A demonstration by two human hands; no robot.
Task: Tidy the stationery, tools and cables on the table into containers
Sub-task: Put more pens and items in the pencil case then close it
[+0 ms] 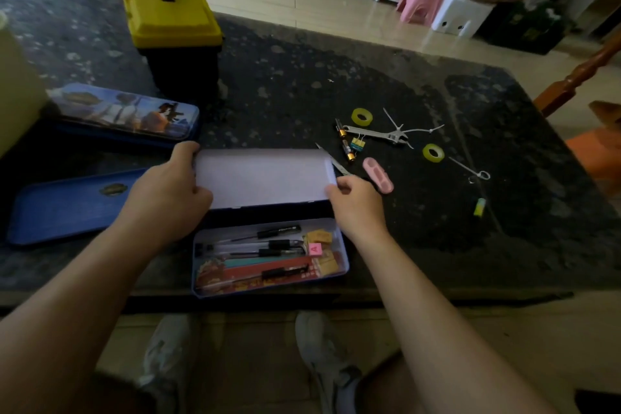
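Presently both hands are holding the white-lined lid [265, 178] raised just behind the open pencil case [268, 291] at the near edge of the desk [302, 77]. The left hand [168, 188] is wrapping its fingers round the lid's left end, and the right hand [356, 205] is pinching the right end. Inside the case pens [279, 244] are lying. To the right, scissors [337, 165], a wrench [376, 133] and tape rolls [362, 117] are lying loose; a yellow toolbox [168, 10] is standing at the far left.
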